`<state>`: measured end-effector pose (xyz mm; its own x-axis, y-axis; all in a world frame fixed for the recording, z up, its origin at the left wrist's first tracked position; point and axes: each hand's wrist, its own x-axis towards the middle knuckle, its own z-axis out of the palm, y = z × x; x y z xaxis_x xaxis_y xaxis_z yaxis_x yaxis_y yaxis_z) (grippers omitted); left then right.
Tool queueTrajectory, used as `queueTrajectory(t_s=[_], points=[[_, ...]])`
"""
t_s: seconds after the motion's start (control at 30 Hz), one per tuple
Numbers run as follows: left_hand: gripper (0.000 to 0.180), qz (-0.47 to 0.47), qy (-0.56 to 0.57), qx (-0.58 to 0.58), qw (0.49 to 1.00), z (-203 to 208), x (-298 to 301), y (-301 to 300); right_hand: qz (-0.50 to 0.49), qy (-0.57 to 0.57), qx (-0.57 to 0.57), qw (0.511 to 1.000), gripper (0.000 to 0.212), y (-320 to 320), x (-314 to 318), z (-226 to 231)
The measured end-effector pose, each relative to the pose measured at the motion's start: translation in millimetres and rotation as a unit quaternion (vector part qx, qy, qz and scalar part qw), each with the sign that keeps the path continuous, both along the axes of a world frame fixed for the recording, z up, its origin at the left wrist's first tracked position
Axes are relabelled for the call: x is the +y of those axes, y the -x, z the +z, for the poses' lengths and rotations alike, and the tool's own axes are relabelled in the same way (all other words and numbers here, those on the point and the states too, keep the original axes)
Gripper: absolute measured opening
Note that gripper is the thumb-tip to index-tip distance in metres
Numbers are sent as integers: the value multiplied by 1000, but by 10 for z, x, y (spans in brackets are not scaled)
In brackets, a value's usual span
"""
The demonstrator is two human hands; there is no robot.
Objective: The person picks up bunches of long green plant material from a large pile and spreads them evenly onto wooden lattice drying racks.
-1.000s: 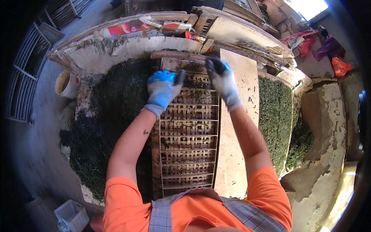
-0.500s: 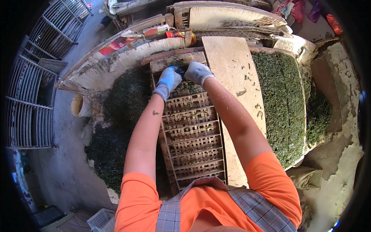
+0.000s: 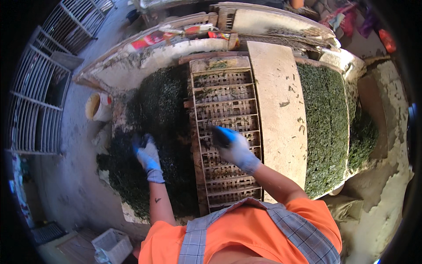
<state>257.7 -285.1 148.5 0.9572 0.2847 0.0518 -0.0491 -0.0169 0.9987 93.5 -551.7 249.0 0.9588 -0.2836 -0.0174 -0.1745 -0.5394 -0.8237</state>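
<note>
On my feed the gloved left hand (image 3: 148, 154) is at the dark green leafy heap (image 3: 162, 99), left of the slatted frame; fingertips blurred against the heap, can't tell from here if they're closed on any of it. Gloved right hand (image 3: 235, 147) is over the middle of the slatted frame (image 3: 226, 96), pointing up-left; also blurred, and I can't tell whether its fingers are apart or together, or if it touches the slats. Hands well apart from each other.

Frame lies lengthwise in front of the person, woven strips showing between crossbars, bits of green on its far end. Tan board (image 3: 281, 119) right beside it on the right, with dark green scraps on it. Past the board I get a flat green layer (image 3: 325, 127). Pale bucket (image 3: 101, 108) left of the heap, white crate (image 3: 112, 244) lower left, barred racks (image 3: 37, 105) far left. Person wears an orange shirt (image 3: 237, 231) with plaid straps.
</note>
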Motion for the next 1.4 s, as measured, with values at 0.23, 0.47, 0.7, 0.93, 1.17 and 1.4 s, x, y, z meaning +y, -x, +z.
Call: queueTrajectory(t_s=[0.23,0.47,0.7,0.93,1.17,1.4], points=[[26,-133,-409,-180,885,748,-1706,-172,101,256,-82,958,71,1022,-478,-843],[44,-203,-585,108,778,21,-2489,-661,70,271,-23,960,70,1032,-403,-910],[21,-7,83,129,988,-60,-1525,-1219,61,269,20,961,60,1049,-440,-937],[50,-323,-592,-81,734,-93,-1610,-1340,72,272,32,959,55,1040,-428,-928],[13,-53,-417,-148,895,11,-1090,-714,73,279,36,957,72,1023,-469,-971],[40,89,-668,180,717,803,102,225,53,294,-21,954,70,983,-367,-1022]])
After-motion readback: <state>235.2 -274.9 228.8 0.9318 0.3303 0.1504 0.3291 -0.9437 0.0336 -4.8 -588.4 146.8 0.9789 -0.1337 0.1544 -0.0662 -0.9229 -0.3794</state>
